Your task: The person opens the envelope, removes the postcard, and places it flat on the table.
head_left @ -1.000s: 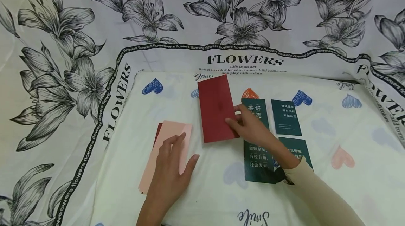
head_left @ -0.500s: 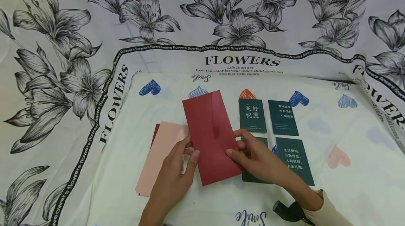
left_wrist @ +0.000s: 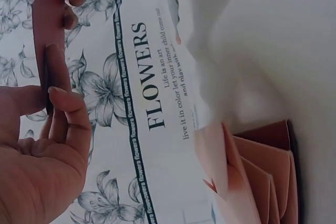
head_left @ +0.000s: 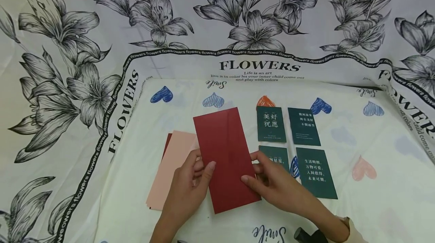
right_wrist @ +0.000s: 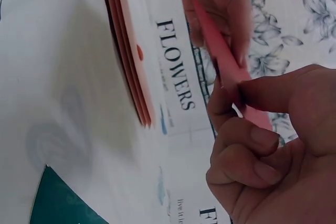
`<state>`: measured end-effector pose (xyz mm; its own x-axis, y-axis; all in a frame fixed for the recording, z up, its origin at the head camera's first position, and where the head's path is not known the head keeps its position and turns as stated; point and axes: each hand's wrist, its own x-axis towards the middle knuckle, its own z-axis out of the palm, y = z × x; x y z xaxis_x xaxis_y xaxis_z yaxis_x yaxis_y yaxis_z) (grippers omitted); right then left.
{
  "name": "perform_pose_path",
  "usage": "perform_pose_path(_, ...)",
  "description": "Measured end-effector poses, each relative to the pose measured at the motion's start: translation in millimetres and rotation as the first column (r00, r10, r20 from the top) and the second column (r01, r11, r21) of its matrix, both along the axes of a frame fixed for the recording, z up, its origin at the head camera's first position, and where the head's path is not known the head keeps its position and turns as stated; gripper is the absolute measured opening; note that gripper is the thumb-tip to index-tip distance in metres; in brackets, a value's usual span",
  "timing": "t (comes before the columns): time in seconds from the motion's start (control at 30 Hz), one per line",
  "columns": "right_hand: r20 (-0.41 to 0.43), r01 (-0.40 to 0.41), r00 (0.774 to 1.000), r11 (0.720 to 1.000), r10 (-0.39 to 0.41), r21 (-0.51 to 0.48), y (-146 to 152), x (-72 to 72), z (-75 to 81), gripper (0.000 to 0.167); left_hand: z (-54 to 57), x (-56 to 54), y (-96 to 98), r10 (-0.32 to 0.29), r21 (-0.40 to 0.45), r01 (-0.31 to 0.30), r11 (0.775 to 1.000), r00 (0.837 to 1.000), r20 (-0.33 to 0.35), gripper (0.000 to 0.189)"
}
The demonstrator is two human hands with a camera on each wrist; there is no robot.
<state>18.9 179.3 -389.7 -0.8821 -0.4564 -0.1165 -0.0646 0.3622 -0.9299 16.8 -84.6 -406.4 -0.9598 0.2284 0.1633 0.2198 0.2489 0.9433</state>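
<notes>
A red envelope (head_left: 224, 144) is held up over the bed-like cloth surface, slightly tilted, its broad face toward the head camera. My left hand (head_left: 188, 188) pinches its left edge between thumb and fingers. On the opposite edge, the thumb and fingers of my right hand (head_left: 280, 186) pinch it too. The left wrist view shows the envelope (left_wrist: 50, 30) edge-on, gripped by both hands. Beside my left hand lies a stack of pink envelopes (head_left: 173, 160) with a dark red one (head_left: 166, 145) peeking out beneath.
Several green cards with white writing lie at the right: one at the back (head_left: 271, 124), another at the front right (head_left: 316, 173). My right forearm partly passes over them. A black object (head_left: 309, 235) sits by the right sleeve. The cloth (head_left: 391, 190) is printed with hearts.
The red envelope has come left and toward me in my right hand. My left hand has left the pink stack and taken hold of the envelope's left edge.
</notes>
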Motion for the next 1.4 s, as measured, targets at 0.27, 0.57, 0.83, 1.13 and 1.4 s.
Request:
perform_pose_path(0.27,-0.144,0.161,0.979,0.980,-0.143,0.118,-0.7,0.4,1.7,0.056,-0.1,9.5,13.7,-0.117,0.009,0.117,0.993,0.993,0.027,0.025)
perform_pose_path(0.57,-0.189,0.184,0.972,0.951,-0.139,0.248,0.0,2.2,4.0,0.093,0.0,12.8,21.8,-0.117,-0.018,0.117,0.993,0.993,0.002,0.025)
perform_pose_path(0.83,-0.282,0.219,0.951,0.918,-0.125,0.331,-0.7,4.8,3.2,0.085,-3.6,12.4,24.5,-0.081,-0.068,0.076,0.995,0.994,-0.075,0.025)
perform_pose_path(1.13,-0.441,0.331,0.889,0.838,-0.123,0.434,-8.4,10.2,-4.0,0.084,-3.9,15.9,32.9,-0.120,-0.070,0.114,0.991,0.989,-0.087,0.024)
perform_pose_path(1.4,-0.409,0.279,0.906,0.882,-0.110,0.381,-4.5,15.3,-2.0,0.095,-1.0,15.8,30.8,-0.097,-0.014,0.096,0.995,0.993,-0.063,0.027)
